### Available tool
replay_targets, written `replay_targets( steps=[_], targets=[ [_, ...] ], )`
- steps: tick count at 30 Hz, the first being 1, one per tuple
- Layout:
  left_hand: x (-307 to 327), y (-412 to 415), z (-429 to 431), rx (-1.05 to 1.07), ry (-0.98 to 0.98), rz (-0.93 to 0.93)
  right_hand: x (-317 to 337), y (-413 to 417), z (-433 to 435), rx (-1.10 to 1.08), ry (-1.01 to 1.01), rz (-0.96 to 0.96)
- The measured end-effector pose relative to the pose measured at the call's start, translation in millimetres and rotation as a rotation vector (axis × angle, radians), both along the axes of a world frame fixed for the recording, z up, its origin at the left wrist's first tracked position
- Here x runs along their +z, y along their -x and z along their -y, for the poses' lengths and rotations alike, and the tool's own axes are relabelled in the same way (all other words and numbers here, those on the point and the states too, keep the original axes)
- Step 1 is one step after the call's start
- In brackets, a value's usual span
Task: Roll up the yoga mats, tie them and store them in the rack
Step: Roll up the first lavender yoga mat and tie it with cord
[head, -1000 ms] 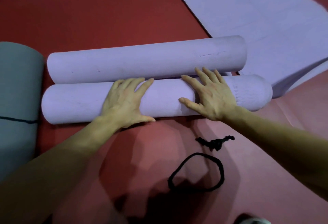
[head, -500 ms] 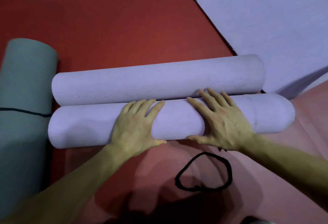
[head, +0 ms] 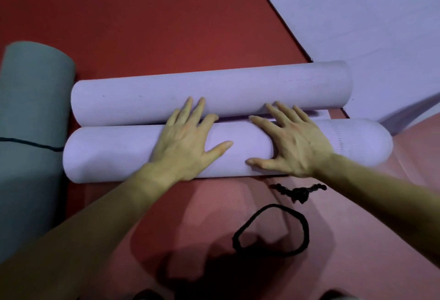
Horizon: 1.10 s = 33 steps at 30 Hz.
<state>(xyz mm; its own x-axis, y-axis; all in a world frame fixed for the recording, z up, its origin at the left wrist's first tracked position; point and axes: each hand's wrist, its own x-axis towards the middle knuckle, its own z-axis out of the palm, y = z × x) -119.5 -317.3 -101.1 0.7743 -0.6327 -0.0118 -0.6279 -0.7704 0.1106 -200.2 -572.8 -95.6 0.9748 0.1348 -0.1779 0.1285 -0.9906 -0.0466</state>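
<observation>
Closest to the camera, on the near side of the front lilac roll, a black cord loop [head: 276, 206] lies on the pink mat [head: 416, 157], and a knotted black tie [head: 300, 190] sits just short of that roll. And here is the front lilac roll [head: 114, 154] itself, a yoga mat wound up tight and lying crosswise, with both hands flat on top of it. The left hand [head: 183, 142] presses its middle, fingers straight and spread; the right hand [head: 295, 145] presses beside it, fingers splayed wide, thumb low on the roll's near face. Both sets of fingertips reach the second lilac roll [head: 238, 85], which lies against the front roll's far side. Off the front roll's left end is a grey-green rolled mat [head: 33, 99] with a black band around it. Beyond the front roll's right end, an unrolled lilac mat [head: 357, 26] spreads over the red floor [head: 142, 14].
</observation>
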Motion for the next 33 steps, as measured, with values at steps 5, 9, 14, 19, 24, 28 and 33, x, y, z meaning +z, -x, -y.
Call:
replay_targets(
  steps=[5, 9, 14, 19, 24, 28, 33],
  targets=[
    [-8, 6, -6, 0.101, 0.01, 0.1, 7, -27, 5, -0.048, -0.001, -0.042],
    [2, -10, 5, 0.191, -0.092, -0.075, 8, -28, 4, -0.087, -0.012, 0.008],
    [7, -31, 10, 0.229, -0.065, -0.124, -2, -9, -2, -0.075, -0.014, 0.104],
    [-8, -12, -5, 0.106, 0.096, 0.084, -3, -20, 2, -0.043, -0.004, 0.112],
    [-13, -13, -13, -0.038, 0.062, 0.163, -1, -41, 8, -0.058, 0.004, 0.063],
    [-7, -32, -11, -0.069, -0.1, 0.055, -1, -39, 6, -0.077, -0.025, 0.096],
    [-8, -31, -12, -0.097, -0.09, 0.087, -5, -23, 8, -0.018, -0.019, 0.094]
  ],
)
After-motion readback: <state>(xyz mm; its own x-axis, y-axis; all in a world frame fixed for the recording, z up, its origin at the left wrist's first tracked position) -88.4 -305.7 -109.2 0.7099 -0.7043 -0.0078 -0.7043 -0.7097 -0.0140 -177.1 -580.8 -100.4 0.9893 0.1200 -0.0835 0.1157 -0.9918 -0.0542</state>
